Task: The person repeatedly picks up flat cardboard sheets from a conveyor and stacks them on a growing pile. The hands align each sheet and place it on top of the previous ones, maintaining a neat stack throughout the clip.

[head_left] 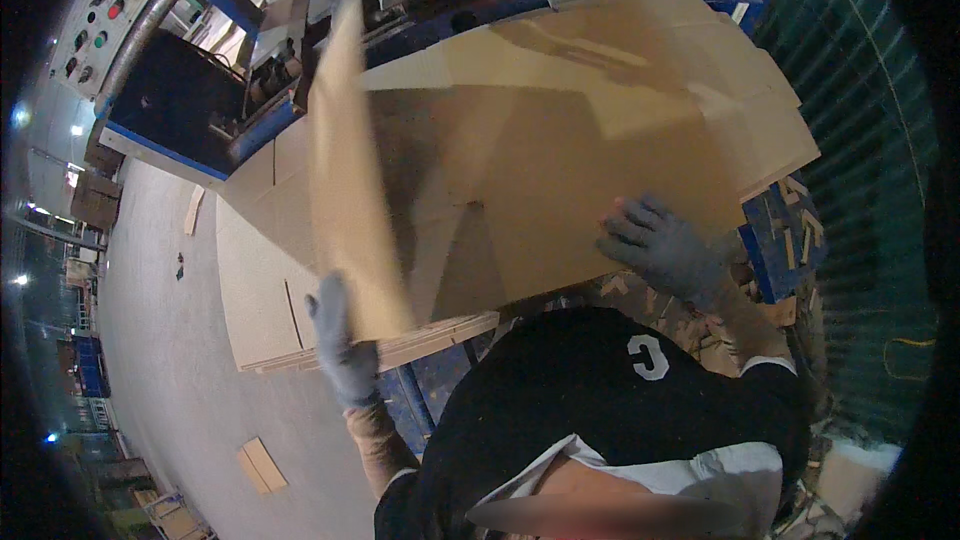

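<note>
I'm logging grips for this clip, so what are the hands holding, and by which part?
The left hand grips the near bottom edge of a tilted-up cardboard sheet. The right hand lies flat on the near edge of the cardboard stack, fingers spread, not gripping.

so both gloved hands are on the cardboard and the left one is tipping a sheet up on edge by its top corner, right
Not quite: the head view shows the left hand gripping the tilted sheet at its bottom corner. The right hand rests on the stack.
</note>
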A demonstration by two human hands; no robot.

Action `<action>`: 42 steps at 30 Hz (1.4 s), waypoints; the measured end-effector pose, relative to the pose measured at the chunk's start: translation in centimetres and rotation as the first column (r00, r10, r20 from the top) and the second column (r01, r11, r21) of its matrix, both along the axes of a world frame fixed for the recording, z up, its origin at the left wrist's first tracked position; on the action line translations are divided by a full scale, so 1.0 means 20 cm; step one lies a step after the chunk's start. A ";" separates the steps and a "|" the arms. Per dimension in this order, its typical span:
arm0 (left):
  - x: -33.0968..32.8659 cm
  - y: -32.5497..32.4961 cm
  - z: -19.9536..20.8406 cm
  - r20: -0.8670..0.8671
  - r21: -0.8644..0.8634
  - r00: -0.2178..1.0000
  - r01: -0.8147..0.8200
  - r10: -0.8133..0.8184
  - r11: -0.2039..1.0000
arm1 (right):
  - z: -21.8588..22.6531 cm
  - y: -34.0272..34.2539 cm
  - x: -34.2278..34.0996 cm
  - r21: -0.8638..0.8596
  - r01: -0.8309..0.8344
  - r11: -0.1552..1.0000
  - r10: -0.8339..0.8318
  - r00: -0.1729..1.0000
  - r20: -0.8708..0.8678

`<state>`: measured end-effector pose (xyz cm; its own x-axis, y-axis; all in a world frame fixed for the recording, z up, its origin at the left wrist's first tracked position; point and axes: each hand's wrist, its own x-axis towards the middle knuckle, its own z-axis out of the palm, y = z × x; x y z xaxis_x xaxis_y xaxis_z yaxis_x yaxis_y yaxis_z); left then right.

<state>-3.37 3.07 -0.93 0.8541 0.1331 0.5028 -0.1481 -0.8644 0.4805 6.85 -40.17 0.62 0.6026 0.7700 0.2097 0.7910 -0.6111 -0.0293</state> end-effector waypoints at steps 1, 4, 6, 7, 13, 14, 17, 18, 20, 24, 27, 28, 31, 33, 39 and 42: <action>0.05 -0.05 0.01 -0.182 0.285 0.983 0.079 -0.027 0.955 | -0.04 0.01 0.03 0.011 -0.038 0.999 0.037 0.998 0.041; 0.16 -0.14 0.01 -0.272 0.407 0.950 0.258 -0.153 0.876 | -0.11 0.01 0.10 0.031 -0.127 0.991 0.122 0.986 0.116; 0.21 -0.14 0.00 -0.298 0.390 0.931 0.321 -0.211 0.863 | -0.14 0.00 0.15 0.038 -0.154 0.987 0.148 0.981 0.122; 0.22 -0.12 0.00 -0.317 0.392 0.923 0.335 -0.216 0.857 | -0.15 -0.01 0.18 0.031 -0.164 0.986 0.160 0.981 0.111; 0.37 -0.01 -0.02 -0.270 0.443 0.934 0.336 -0.233 0.831 | -0.13 -0.04 0.47 0.012 -0.146 0.989 0.144 0.985 0.093; 0.42 0.00 -0.03 -0.221 0.434 0.945 0.317 -0.242 0.843 | -0.12 -0.05 0.54 -0.019 -0.118 0.993 0.119 0.987 0.110; 0.61 0.05 -0.08 -0.120 0.404 0.956 0.293 -0.268 0.866 | -0.11 -0.06 0.74 0.058 -0.094 0.994 0.082 0.980 0.179; 0.69 0.08 -0.10 -0.091 0.417 0.963 0.267 -0.253 0.869 | -0.11 -0.04 0.82 0.044 -0.056 0.997 0.049 0.988 0.144; 0.91 0.14 -0.11 -0.043 0.465 0.972 0.225 -0.232 0.856 | -0.14 0.02 1.01 0.020 0.007 1.000 -0.008 0.998 0.064; 1.34 0.16 -0.06 0.046 0.564 0.999 -0.037 0.014 0.825 | -0.16 0.18 1.34 0.087 0.094 0.992 -0.113 0.964 0.240; 1.43 0.10 0.03 0.196 0.546 0.974 -0.208 0.118 0.811 | -0.14 0.25 1.35 0.061 0.372 0.926 -0.369 0.861 0.349; 1.37 0.09 0.04 0.245 0.397 0.967 -0.165 0.068 0.903 | -0.12 0.21 1.30 0.138 0.406 0.903 -0.429 0.841 0.329; 0.93 0.22 0.05 0.263 0.173 0.958 -0.161 0.112 0.972 | -0.04 -0.09 1.01 0.253 0.676 0.692 -0.669 0.732 -0.128; 0.59 0.39 -0.02 0.393 0.143 0.754 -0.615 0.526 0.775 | -0.08 -0.36 0.73 0.439 0.839 0.323 -0.843 0.465 -0.269; 0.12 0.81 -0.22 -0.405 -0.089 0.028 -0.996 0.914 -0.008 | -0.52 -0.85 0.45 0.493 0.870 0.001 -0.993 0.058 -0.100; 0.10 0.84 -0.22 -0.306 -0.067 0.087 -0.995 0.948 0.070 | -0.62 -0.98 0.51 0.437 0.892 0.118 -0.986 0.054 0.157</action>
<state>-1.44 19.90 -5.42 -0.0792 0.9750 0.2076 0.8274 -0.0519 0.5593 17.12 -59.87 -11.77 0.6248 -0.4791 0.6165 -0.4894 -0.8556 -0.1689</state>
